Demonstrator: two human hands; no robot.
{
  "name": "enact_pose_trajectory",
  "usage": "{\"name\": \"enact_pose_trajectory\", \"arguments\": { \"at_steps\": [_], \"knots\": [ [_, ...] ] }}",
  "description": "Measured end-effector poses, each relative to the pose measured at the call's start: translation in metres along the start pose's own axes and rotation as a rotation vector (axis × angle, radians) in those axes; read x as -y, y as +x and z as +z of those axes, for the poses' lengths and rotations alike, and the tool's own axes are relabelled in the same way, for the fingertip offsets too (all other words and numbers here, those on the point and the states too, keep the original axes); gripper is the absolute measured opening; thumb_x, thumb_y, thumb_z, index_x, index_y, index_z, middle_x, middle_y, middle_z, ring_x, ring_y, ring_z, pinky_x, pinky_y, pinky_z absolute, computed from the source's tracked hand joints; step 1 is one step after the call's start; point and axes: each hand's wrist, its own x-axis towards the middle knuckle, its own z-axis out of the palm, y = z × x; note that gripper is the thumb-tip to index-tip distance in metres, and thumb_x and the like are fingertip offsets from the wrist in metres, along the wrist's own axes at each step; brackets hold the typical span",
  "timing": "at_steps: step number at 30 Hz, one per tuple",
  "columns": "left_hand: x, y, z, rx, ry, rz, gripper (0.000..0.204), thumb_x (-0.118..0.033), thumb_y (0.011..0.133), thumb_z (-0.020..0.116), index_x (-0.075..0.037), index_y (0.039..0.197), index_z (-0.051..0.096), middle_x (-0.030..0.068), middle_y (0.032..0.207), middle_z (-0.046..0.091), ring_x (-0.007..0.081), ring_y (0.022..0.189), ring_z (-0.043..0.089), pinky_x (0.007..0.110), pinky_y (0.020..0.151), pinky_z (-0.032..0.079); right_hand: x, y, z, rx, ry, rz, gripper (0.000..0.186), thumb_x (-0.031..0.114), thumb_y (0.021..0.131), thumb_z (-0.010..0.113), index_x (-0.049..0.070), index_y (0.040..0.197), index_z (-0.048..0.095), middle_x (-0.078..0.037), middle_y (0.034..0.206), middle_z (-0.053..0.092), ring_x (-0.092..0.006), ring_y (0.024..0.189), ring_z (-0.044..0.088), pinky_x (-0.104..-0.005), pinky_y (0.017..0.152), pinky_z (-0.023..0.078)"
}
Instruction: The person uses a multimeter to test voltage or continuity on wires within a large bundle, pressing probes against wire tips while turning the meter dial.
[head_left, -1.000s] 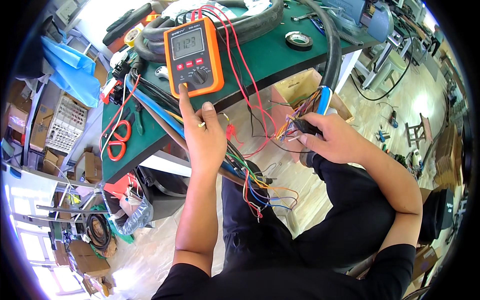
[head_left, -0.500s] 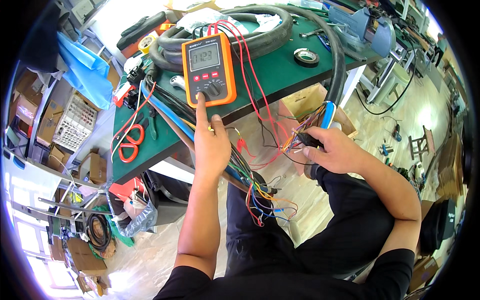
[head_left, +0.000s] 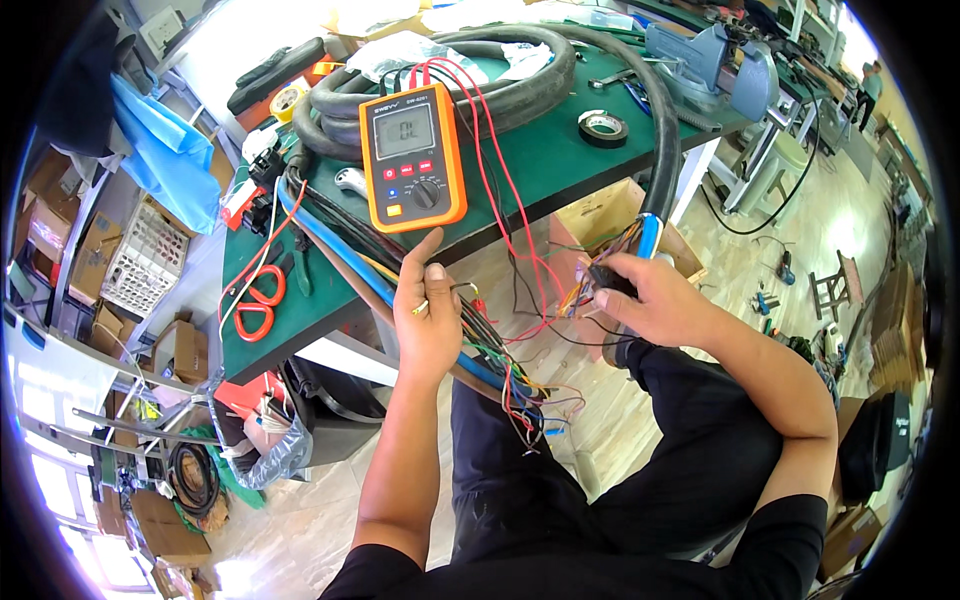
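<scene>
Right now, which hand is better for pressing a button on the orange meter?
Probably the left hand: its index finger points up just below the orange meter, though it pinches something thin and yellow. The right hand is farther away, gripping a black piece beside coloured wires.

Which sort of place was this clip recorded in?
Probably an electrical workshop or repair room: an orange-framed digital meter and a thick black coiled cable are on a green-topped workbench, with what looks like a blue-grey metal vise further back.
</scene>
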Motion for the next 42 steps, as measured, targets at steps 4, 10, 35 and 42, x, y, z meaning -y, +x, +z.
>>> {"name": "enact_pose_trajectory", "arguments": {
  "at_steps": [4,10,35,42],
  "knots": [
    [-0.001,0.000,0.001,-0.006,-0.008,-0.020,0.036,-0.017,0.106,0.039,-0.002,0.138,0.046,-0.0044,0.071,0.043,0.0017,0.057,0.036,0.018,0.048,0.033,0.007,0.001,-0.004,0.009,0.074,0.070,0.040,0.021,0.095,0.060,-0.001,0.128,0.057,-0.018,0.095,0.070,-0.0245,0.088,0.068,-0.0351,0.081,0.051],
    [-0.002,0.002,0.000,-0.019,-0.020,-0.024,0.035,-0.015,0.105,0.038,-0.002,0.137,0.046,-0.0044,0.071,0.043,0.0019,0.056,0.037,0.019,0.048,0.033,0.019,0.003,-0.008,0.074,0.064,0.246,0.035,0.019,0.096,0.057,-0.002,0.123,0.061,-0.018,0.095,0.070,-0.0239,0.086,0.067,-0.0340,0.080,0.051],
    [-0.003,0.001,0.002,-0.032,-0.147,-0.049,0.031,-0.014,0.104,0.042,0.004,0.128,0.050,-0.0024,0.073,0.042,0.0015,0.052,0.037,0.017,0.040,0.030,0.004,0.001,-0.003,-0.018,0.035,0.164,0.029,0.026,0.097,0.054,-0.002,0.098,0.064,-0.014,0.069,0.061,-0.0259,0.061,0.059,-0.0374,0.061,0.046],
    [-0.005,0.000,-0.005,0.092,-0.119,-0.102,0.033,-0.017,0.104,0.047,0.005,0.128,0.050,0.0007,0.076,0.050,0.0008,0.049,0.038,0.015,0.039,0.030,0.006,0.003,-0.004,0.018,-0.009,0.125,0.032,0.028,0.097,0.054,-0.002,0.092,0.063,-0.014,0.070,0.063,-0.0256,0.061,0.063,-0.0373,0.062,0.049]
  ]
}}
